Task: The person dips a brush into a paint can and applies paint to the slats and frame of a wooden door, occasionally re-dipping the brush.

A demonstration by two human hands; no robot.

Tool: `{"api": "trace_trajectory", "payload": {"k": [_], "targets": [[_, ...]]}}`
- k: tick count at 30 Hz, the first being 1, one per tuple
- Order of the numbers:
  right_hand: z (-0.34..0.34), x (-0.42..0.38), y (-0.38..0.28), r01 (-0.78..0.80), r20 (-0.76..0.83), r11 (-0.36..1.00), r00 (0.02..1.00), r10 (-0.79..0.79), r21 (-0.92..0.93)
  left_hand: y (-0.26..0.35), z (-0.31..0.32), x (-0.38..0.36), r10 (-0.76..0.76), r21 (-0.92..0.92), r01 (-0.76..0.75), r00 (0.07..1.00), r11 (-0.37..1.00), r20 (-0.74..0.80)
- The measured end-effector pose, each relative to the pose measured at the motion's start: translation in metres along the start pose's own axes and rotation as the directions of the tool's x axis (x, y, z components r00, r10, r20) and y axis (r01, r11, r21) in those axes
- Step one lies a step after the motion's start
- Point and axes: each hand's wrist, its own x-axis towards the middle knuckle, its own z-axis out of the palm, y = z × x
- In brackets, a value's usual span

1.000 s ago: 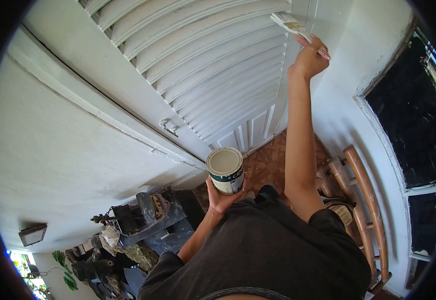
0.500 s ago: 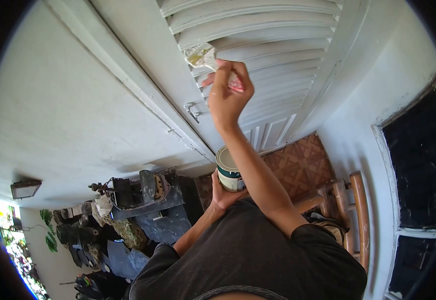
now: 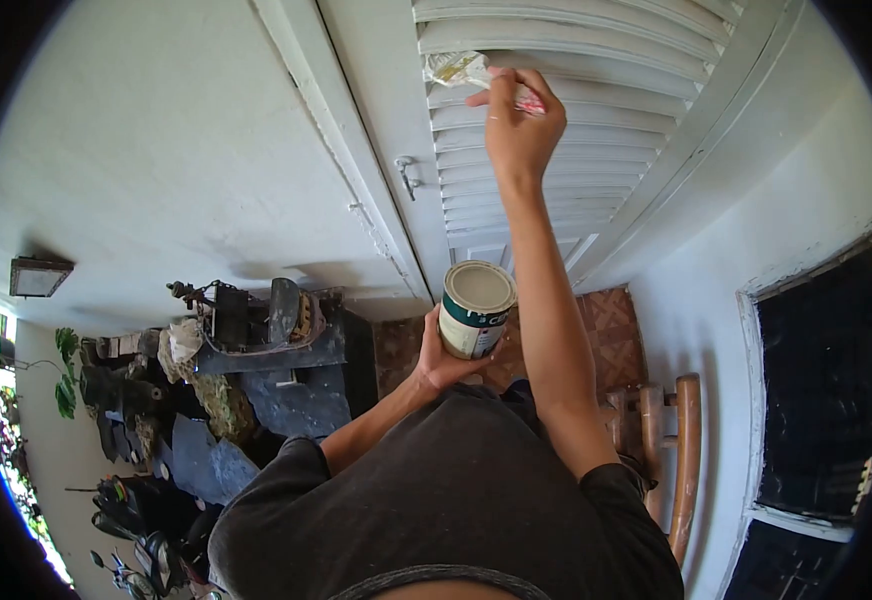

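Note:
My right hand [image 3: 524,120] is closed around the handle of a paintbrush [image 3: 459,69], raised in front of a white louvred door [image 3: 556,118]. Pale paint coats the brush, which lies against the left ends of the slats; red shows at the end of its handle. Lower down, close to my body, my left hand [image 3: 443,352] grips a paint can [image 3: 473,312] from the left and below. The can is cream with a dark green band, and pale paint shows at its round top. A metal door latch [image 3: 408,178] is left of the slats.
A white wall [image 3: 176,150] spreads to the left. Below it stands a dark slab shelf [image 3: 286,350] with several objects on it. A wooden chair [image 3: 684,470] stands at the right beside a dark window [image 3: 826,370]. The floor has brown patterned tiles [image 3: 611,335].
The whole view has shifted and turned a little. My right hand still holds the brush at the slats' left ends, and more of the can shows beside my right forearm.

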Motion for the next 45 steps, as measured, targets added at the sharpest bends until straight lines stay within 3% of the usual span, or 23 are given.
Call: {"api": "trace_trajectory", "payload": {"k": [2,7,13,16,20,22,24,30,34,38,42,45], "targets": [[-0.012,-0.008,0.001,0.023,-0.106,0.977,0.994,-0.001,0.212,-0.007,-0.002,-0.002,-0.007,-0.002,0.007,1.0,1.0,0.003],[-0.05,-0.023,-0.007,-0.005,-0.339,0.988,0.939,0.057,0.153,-0.017,-0.005,-0.017,0.039,-0.007,-0.039,0.998,0.999,0.044],[-0.025,-0.023,0.001,0.076,-0.459,0.992,0.888,-0.02,0.104,-0.016,-0.018,-0.031,0.098,-0.015,-0.097,0.994,0.995,0.042],[-0.008,-0.032,0.006,0.042,-0.406,0.996,0.914,-0.008,0.076,-0.015,-0.023,-0.038,0.111,0.012,-0.112,0.993,0.994,0.036],[0.022,-0.043,0.014,0.121,-0.335,0.987,0.939,-0.08,0.102,-0.01,-0.029,-0.042,0.141,0.028,-0.141,0.99,0.99,0.003],[0.038,-0.05,0.005,0.041,-0.232,0.98,0.973,0.005,0.194,-0.008,-0.026,-0.041,0.172,0.077,-0.17,0.985,0.982,-0.017],[0.043,-0.052,0.008,0.037,-0.221,0.987,0.975,-0.001,0.157,-0.009,-0.022,-0.043,0.184,0.106,-0.18,0.983,0.978,-0.03],[-0.01,-0.038,0.017,-0.039,-0.093,0.928,0.993,0.078,0.37,0.002,-0.019,-0.034,0.106,-0.026,-0.106,0.994,0.994,0.0],[-0.025,-0.025,0.018,0.008,-0.286,0.98,0.957,0.05,0.198,0.007,-0.019,-0.029,0.116,-0.041,-0.117,0.993,0.992,-0.026],[0.001,-0.031,0.026,0.17,-0.228,0.972,0.965,-0.13,0.164,0.015,-0.022,-0.027,0.126,-0.011,-0.127,0.991,0.992,-0.038],[0.029,-0.051,0.012,0.094,-0.122,0.987,0.989,-0.078,0.132,0.018,-0.012,-0.029,0.113,0.027,-0.112,0.993,0.993,-0.025],[0.011,-0.051,0.003,0.005,-0.053,0.981,0.999,0.005,0.196,0.02,-0.012,-0.026,0.104,-0.008,-0.104,0.994,0.995,-0.04]]}}
